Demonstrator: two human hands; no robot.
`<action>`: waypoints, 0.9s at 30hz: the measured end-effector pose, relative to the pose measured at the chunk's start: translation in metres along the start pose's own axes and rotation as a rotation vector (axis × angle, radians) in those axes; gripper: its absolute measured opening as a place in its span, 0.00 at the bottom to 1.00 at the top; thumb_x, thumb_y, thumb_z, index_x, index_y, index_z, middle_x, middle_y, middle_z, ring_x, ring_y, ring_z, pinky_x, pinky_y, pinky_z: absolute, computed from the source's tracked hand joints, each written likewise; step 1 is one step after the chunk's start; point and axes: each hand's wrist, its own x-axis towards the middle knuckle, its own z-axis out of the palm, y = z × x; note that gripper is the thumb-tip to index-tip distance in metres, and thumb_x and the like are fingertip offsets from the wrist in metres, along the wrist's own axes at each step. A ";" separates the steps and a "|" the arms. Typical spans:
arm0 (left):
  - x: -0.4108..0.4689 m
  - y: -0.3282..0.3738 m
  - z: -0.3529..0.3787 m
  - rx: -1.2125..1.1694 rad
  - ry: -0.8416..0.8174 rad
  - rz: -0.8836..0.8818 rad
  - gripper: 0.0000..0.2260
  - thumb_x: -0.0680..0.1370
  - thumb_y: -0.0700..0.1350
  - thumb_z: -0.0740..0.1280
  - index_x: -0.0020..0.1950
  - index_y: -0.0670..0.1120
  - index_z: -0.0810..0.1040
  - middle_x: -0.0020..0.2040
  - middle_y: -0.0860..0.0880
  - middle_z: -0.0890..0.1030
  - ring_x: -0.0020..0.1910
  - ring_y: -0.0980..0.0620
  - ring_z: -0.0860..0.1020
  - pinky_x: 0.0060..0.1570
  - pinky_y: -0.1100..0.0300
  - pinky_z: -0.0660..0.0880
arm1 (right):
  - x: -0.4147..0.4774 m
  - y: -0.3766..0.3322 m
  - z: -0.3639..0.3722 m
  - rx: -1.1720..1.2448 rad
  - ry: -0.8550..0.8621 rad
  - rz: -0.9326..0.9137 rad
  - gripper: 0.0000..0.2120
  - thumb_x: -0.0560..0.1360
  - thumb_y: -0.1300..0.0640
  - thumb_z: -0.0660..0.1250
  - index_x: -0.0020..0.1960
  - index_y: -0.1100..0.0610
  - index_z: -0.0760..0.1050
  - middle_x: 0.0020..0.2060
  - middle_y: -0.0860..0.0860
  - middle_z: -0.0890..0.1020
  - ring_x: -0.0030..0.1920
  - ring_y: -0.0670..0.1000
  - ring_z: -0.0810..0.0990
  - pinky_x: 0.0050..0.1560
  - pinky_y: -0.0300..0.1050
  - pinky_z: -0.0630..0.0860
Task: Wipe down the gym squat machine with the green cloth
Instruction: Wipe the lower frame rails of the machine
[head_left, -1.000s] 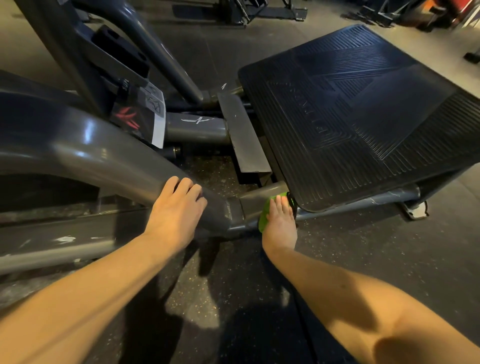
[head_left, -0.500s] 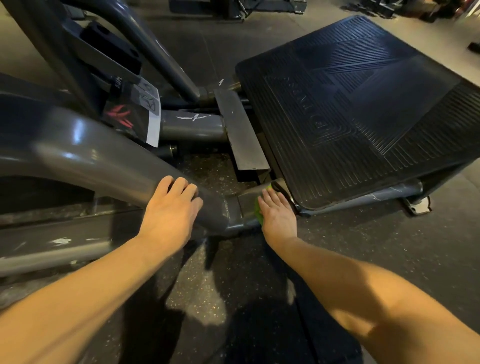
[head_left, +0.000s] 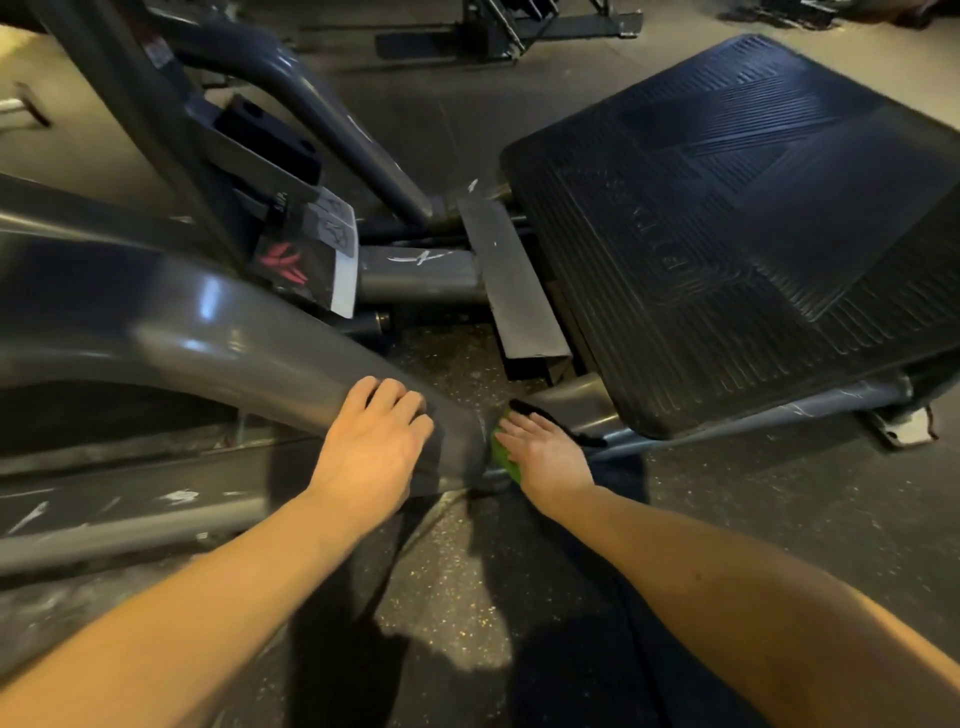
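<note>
The grey squat machine fills the view, with a thick curved frame tube (head_left: 218, 338) on the left and a black ribbed foot platform (head_left: 737, 223) on the right. My left hand (head_left: 371, 447) rests on the low end of the curved tube, fingers curled over its top. My right hand (head_left: 545, 452) presses the green cloth (head_left: 501, 452) with straight fingers against the tube joint below the platform's near corner. Only a thin strip of cloth shows beside my palm.
A flat steel bracket (head_left: 514, 291) and a scratched cross tube (head_left: 421, 275) lie between frame and platform. A red and white label (head_left: 311, 260) hangs on the frame. Speckled rubber floor (head_left: 452, 597) lies under my arms. Other dark equipment (head_left: 498, 26) stands at the back.
My right hand has slid the cloth left along the tube, from the platform's corner toward the joint. The left hand has stayed on the curved tube.
</note>
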 end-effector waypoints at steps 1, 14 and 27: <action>0.000 0.000 -0.003 -0.006 -0.001 -0.019 0.12 0.65 0.44 0.75 0.47 0.46 0.83 0.51 0.47 0.79 0.52 0.41 0.73 0.60 0.45 0.66 | 0.014 -0.007 -0.004 0.010 -0.016 0.026 0.22 0.73 0.60 0.72 0.66 0.57 0.79 0.67 0.54 0.80 0.71 0.55 0.74 0.75 0.50 0.64; -0.026 -0.032 -0.031 0.081 0.106 -0.163 0.13 0.66 0.43 0.78 0.48 0.46 0.82 0.53 0.46 0.78 0.55 0.40 0.74 0.61 0.44 0.64 | 0.028 -0.087 -0.030 1.002 0.147 0.621 0.19 0.86 0.52 0.58 0.74 0.54 0.73 0.72 0.51 0.75 0.72 0.54 0.72 0.73 0.41 0.63; -0.061 -0.079 -0.077 0.084 0.328 -0.302 0.07 0.72 0.43 0.75 0.49 0.48 0.82 0.55 0.48 0.78 0.56 0.43 0.73 0.59 0.46 0.62 | 0.009 -0.208 -0.137 1.003 0.257 0.516 0.20 0.86 0.54 0.56 0.77 0.48 0.68 0.69 0.53 0.76 0.68 0.58 0.74 0.69 0.53 0.69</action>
